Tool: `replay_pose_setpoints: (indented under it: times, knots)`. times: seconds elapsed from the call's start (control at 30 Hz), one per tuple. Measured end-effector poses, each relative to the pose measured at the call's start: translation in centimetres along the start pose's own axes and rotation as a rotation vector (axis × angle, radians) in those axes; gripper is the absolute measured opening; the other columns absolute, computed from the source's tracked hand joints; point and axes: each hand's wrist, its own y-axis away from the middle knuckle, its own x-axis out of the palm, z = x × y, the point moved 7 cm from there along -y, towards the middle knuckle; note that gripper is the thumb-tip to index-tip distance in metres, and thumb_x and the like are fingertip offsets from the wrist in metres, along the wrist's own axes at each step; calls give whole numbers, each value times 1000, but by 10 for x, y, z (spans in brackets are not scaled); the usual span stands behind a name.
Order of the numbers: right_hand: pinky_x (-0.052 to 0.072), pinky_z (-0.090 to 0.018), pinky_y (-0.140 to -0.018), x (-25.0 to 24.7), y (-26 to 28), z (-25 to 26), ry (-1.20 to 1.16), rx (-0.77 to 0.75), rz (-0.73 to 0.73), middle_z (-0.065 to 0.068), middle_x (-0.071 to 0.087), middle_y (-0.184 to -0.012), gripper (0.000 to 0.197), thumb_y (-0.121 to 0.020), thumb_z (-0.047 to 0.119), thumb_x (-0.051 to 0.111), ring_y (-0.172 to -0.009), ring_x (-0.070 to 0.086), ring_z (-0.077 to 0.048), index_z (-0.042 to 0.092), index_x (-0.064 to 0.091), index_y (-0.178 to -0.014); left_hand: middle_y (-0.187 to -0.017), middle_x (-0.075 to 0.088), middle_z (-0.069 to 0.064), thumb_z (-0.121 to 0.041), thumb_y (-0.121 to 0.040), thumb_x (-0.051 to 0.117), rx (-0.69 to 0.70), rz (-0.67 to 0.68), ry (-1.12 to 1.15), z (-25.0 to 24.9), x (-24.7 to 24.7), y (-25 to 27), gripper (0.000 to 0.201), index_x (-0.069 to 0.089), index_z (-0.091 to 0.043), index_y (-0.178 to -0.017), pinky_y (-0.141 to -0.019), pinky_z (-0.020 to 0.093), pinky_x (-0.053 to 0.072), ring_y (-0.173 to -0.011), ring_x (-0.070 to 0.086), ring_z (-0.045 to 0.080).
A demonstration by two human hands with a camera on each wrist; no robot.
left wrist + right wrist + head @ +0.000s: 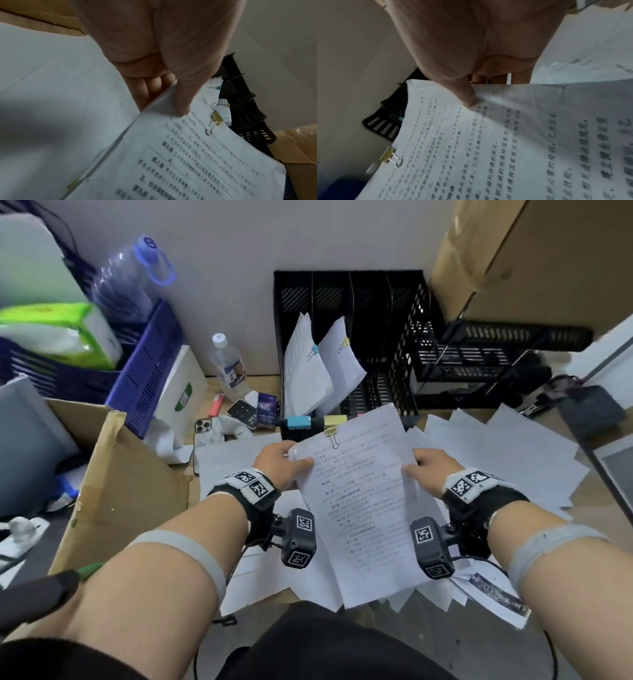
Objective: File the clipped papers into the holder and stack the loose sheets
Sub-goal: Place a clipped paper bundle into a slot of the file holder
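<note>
A: What do the two hands hold?

B: One clipped stack (359, 501) of printed sheets, lifted above the tabletop (212, 386). The left hand (279, 463) pinches its left edge near the top, thumb on the front, the other fingers (145, 88) behind the paper. The right hand (430, 470) pinches the right edge in the same way, thumb on the print.

A: Where is the clip?

B: A yellow clip (331, 434) sits on the top edge of the stack, nearer to the left hand. In the left wrist view its wire handle lies flat on the page.

A: And the holder?

B: The black holder (349, 344) stands against the wall, just beyond the stack. Two clipped bundles lean inside it already: one with a blue clip (313, 351) in the leftmost slot, one with a yellow clip (343, 344) in the next slot. The slots to the right look dark; I cannot tell their content.

A: The loose sheets?

B: The loose sheets (507, 453) lie spread on the tabletop under and around the hands, overlapping at many angles, mostly on the right side. A cardboard box (113, 491) stands at the left.
</note>
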Motion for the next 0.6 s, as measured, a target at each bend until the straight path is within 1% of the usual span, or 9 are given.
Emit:
replay_pose_setpoints:
  times: [0.03,0.1,0.2,0.3,0.4,0.5,0.53,0.57,0.6]
  knots:
    - [36,-19,-56,-4,2,-3,-38,12,-20,-3,64,-90,15,-94,13,53,-77,53,-18,11,67,-92,-108,74,12,-12,-88,72,-9,12,15,0,2,1,15,69,-19,-100,-87,52,60,-99,72,32]
    - [34,-19,-53,-10,5,-10,-107,42,-48,0,63,-90,15,-95,11,52,-74,52,-14,15,66,-97,-107,74,17,-5,-90,68,-39,40,46,0,8,5,10,68,-13,-96,-89,50,59,-99,72,35]
    - [35,-20,-53,-12,8,-19,-154,85,-55,-2,65,-99,19,-93,12,53,-77,54,-17,18,68,-103,-109,72,21,0,-92,63,-72,72,51,4,18,11,7,67,-5,-95,-87,44,60,-98,72,35]
    - [36,-21,-53,-11,10,-20,-142,108,-42,-3,66,-102,20,-92,15,54,-84,55,-22,19,68,-106,-110,72,20,1,-93,61,-87,74,45,7,23,17,14,67,-2,-106,-88,43,59,-97,71,34]
    - [38,-22,-56,-11,10,-20,-144,109,-35,-2,66,-104,20,-91,17,55,-88,57,-24,20,68,-106,-109,72,14,0,-93,61,-102,91,51,8,27,19,22,65,-5,-114,-90,46,59,-100,71,33]
    - [44,-25,-64,-13,13,-20,-176,121,-39,-1,67,-105,20,-91,19,55,-92,59,-25,22,68,-106,-113,72,14,-2,-91,66,-87,102,53,6,28,21,30,65,-4,-121,-90,50,59,-102,71,33]
    - [49,-28,-71,-15,12,-20,-203,124,-51,-1,68,-105,20,-91,19,55,-94,60,-25,24,69,-105,-114,72,14,-2,-90,67,-80,107,61,5,28,21,32,65,-4,-122,-90,50,59,-103,71,33]
    - [53,-34,-81,-16,12,-19,-241,125,-69,-2,69,-106,20,-90,19,55,-98,62,-27,25,69,-103,-115,72,14,-2,-90,68,-72,117,77,4,29,22,32,65,-3,-122,-90,49,59,-103,71,33]
    - [53,-41,-90,-18,11,-17,-284,119,-98,-5,71,-107,20,-89,19,56,-101,64,-30,25,70,-102,-115,72,14,-2,-89,69,-60,133,93,1,30,23,32,65,-3,-121,-89,47,59,-103,71,32]
